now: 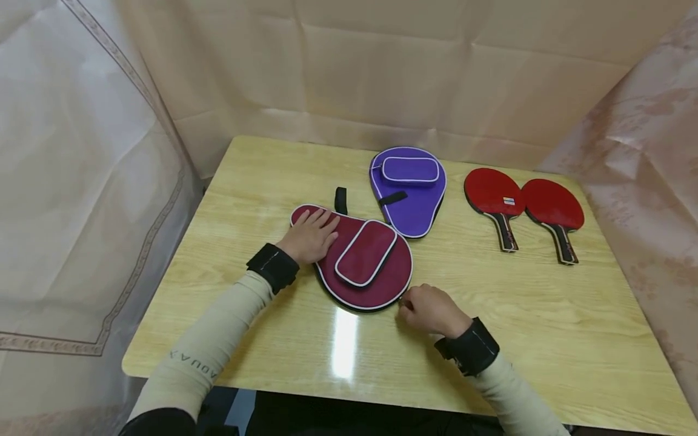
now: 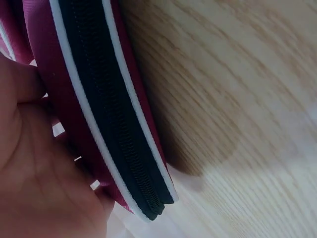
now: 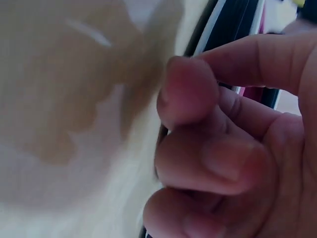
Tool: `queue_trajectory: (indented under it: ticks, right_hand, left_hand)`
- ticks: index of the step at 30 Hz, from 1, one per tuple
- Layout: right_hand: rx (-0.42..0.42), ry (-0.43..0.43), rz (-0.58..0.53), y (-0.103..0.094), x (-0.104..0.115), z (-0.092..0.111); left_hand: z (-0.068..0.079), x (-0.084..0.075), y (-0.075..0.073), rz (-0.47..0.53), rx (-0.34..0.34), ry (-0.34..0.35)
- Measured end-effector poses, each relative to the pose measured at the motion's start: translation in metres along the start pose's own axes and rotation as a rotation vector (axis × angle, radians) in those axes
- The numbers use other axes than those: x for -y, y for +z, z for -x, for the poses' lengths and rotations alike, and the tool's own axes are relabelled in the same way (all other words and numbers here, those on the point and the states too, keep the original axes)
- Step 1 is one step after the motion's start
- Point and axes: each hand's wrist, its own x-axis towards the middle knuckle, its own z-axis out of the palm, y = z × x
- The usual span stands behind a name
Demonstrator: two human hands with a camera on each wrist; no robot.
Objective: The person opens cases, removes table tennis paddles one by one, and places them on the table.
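Note:
A maroon table tennis paddle case (image 1: 327, 266) with white piping lies on the table, its narrow end toward the left. My left hand (image 1: 309, 236) rests flat on that narrow end with fingers spread. In the left wrist view, the case's black side zipper (image 2: 106, 99) runs past the palm. At the case's rounded lower right edge, my right hand (image 1: 433, 310) has its fingers curled, thumb and index finger pinching the zipper pull, which the fingertips (image 3: 190, 91) mostly hide. A purple paddle case (image 1: 417, 209) lies just behind the maroon one.
Two red table tennis paddles (image 1: 491, 191) (image 1: 553, 203) lie side by side at the back right, handles toward me. A black strap (image 1: 340, 200) sticks out behind the maroon case. Cloth curtains (image 1: 382, 72) hang behind and at both sides of the wooden table (image 1: 578, 339).

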Motion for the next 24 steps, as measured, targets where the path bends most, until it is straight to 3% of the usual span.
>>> queue_trajectory:
  ticks: [8, 15, 20, 24]
  right_hand:
    - [-0.013, -0.09, 0.034, 0.02, 0.056, -0.006]
    - [-0.167, 0.011, -0.009, 0.045, 0.108, -0.032]
    - [-0.182, 0.079, -0.007, 0.051, 0.122, -0.044]
    - [-0.168, 0.075, -0.018, 0.052, 0.121, -0.045]
  left_hand:
    - [-0.001, 0.0, -0.002, -0.009, 0.028, -0.015]
    - [0.0, -0.001, -0.004, -0.011, 0.031, -0.035]
    - [0.001, 0.001, 0.0, 0.02, 0.03, -0.044]
    - [0.007, 0.005, 0.004, 0.046, 0.016, -0.067]
